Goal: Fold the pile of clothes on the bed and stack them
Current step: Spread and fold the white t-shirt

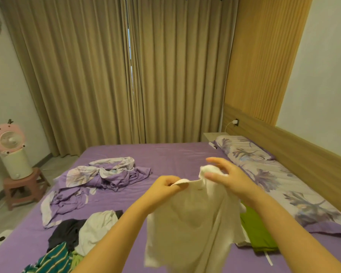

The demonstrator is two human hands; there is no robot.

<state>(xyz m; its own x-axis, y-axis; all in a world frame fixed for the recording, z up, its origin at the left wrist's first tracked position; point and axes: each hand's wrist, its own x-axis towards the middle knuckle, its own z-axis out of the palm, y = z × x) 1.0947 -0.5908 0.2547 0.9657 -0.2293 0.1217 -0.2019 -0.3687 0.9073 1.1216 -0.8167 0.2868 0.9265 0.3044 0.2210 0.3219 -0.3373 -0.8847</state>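
Observation:
A cream white shirt [191, 219] hangs in the air over the purple bed [165, 154], held up by its neckline. My left hand [165, 187] pinches the collar edge with curled fingers. My right hand [226, 176] holds a bunched bit of the collar, thumb and fingers spread around it. The unfolded pile [77, 239] lies at the lower left: a dark garment, a white one, a green striped one. A folded green garment [258, 231] lies flat on the bed behind the shirt, to the right.
A crumpled purple floral sheet [98, 178] lies mid-left on the bed. Floral pillows [264, 166] run along the wooden headboard on the right. A pink fan [10, 138] stands on a stool [22, 186] left of the bed. Curtains hang behind.

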